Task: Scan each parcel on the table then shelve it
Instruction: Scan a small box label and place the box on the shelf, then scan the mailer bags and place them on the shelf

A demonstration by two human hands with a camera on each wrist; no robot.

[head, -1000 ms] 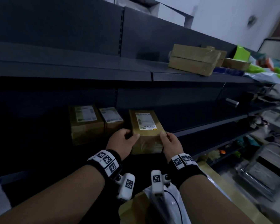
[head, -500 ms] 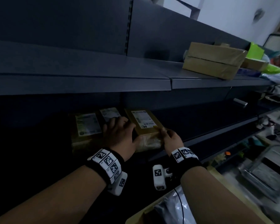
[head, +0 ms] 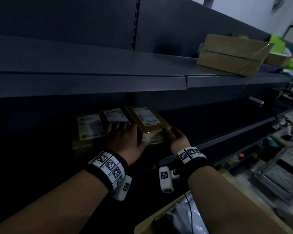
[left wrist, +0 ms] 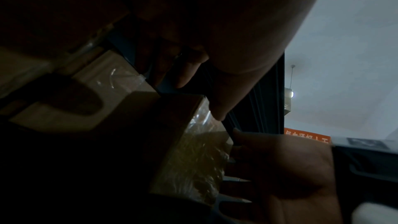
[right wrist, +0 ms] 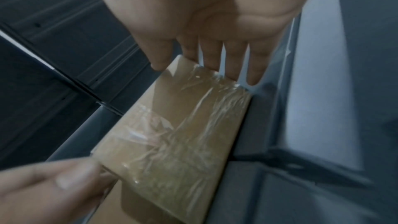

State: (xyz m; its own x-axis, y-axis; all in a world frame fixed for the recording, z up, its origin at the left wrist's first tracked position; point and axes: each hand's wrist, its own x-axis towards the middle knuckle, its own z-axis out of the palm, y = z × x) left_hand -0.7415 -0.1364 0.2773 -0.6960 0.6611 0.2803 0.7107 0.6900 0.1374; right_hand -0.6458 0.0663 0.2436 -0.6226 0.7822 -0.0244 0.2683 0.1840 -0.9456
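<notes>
A brown taped parcel (head: 147,119) with a white label lies on the dark middle shelf (head: 210,119), right of two labelled parcels. My left hand (head: 123,137) lies along its left side, fingers stretched over the neighbouring parcel (head: 115,115) and thumb pressing the taped front end. My right hand (head: 174,135) touches the front right corner, thumb on top. In the right wrist view its fingers (right wrist: 232,64) are straight against the parcel (right wrist: 183,134). The left wrist view is dark; the parcel's taped end (left wrist: 189,159) shows there, with the right hand (left wrist: 280,168) beside it.
A third labelled parcel (head: 90,127) sits furthest left. The upper shelf (head: 91,81) carries stacked brown boxes (head: 232,54) and green bags at the right. A white roll (head: 256,101) lies further along the middle shelf. A grey poly bag (head: 181,220) lies below my arms.
The parcel has gone deeper onto the shelf, close against the neighbouring parcel. My left hand has shifted from its front corner to its left side; both hands have followed it inward.
</notes>
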